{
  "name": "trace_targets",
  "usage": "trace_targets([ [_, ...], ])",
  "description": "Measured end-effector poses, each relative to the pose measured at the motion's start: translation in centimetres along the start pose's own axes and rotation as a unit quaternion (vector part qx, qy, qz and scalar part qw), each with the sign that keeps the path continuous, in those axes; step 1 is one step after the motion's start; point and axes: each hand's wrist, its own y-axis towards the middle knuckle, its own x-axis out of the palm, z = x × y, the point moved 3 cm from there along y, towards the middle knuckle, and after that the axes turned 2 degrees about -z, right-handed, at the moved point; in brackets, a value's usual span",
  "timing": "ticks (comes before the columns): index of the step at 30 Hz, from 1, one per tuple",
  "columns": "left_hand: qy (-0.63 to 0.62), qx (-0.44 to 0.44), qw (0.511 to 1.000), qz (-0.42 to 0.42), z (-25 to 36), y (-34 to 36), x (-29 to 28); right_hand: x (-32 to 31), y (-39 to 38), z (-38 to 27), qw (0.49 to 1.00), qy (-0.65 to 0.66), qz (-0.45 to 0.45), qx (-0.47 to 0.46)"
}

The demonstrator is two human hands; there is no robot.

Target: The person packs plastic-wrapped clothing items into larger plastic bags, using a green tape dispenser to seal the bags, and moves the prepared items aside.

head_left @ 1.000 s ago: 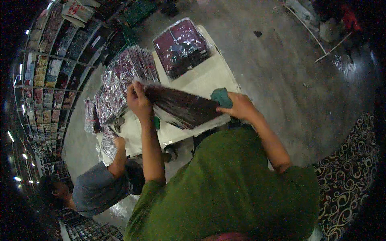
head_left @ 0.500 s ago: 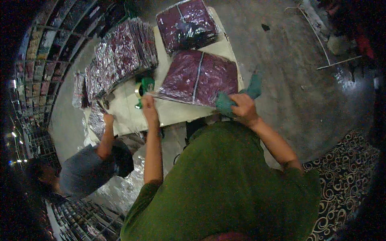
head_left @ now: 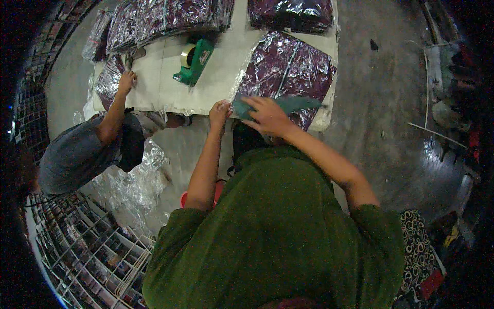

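Note:
A maroon package in clear plastic (head_left: pixel 288 64), with a pale band down its middle, lies tilted at the table's near right edge. My left hand (head_left: pixel 220 114) is closed in a pinch on the plastic at its near left corner. Over the package's near edge my right hand (head_left: pixel 267 117) holds a green cloth (head_left: pixel 301 104), its fingers bent and a little blurred. One end of the cloth lies beside my left fingers, while the other stretches right across the package. The package's near edge is partly hidden under cloth and hand.
On the pale table (head_left: pixel 154 87) stand a green tape dispenser (head_left: pixel 194 63), wrapped stacks (head_left: pixel 170 20) and another maroon package (head_left: pixel 290 14). A co-worker's hand (head_left: pixel 127 82) is at a plastic-wrapped bundle (head_left: pixel 109 82). Loose plastic (head_left: pixel 136 177) litters the floor by a wire rack (head_left: pixel 98 257).
My right hand has swept the cloth leftward, close to my left hand. The package has turned and sits further right in view. My view has shifted too.

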Motion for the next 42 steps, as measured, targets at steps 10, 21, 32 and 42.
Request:
trace_targets([
  [10, -0.174, -0.062, 0.983, 0.01, -2.1, 0.8, -0.3, 1.9, -10.7, 2.7, 0.956, -0.144, -0.256, 0.016],
  [21, -0.206, -0.047, 0.977, 0.003, -3.2, 1.5, -0.6, -3.6, -12.0, 1.3, 0.988, -0.068, -0.027, 0.133],
  [32, -0.161, -0.097, 0.982, 0.0, -3.9, -5.4, -0.1, -5.1, -14.9, 3.4, 0.964, -0.046, 0.058, 0.254],
  [42, 0.126, 0.036, 0.99, 0.053, -6.0, -4.5, -1.7, 9.2, -0.2, -3.0, 0.984, -0.141, -0.092, -0.048],
])
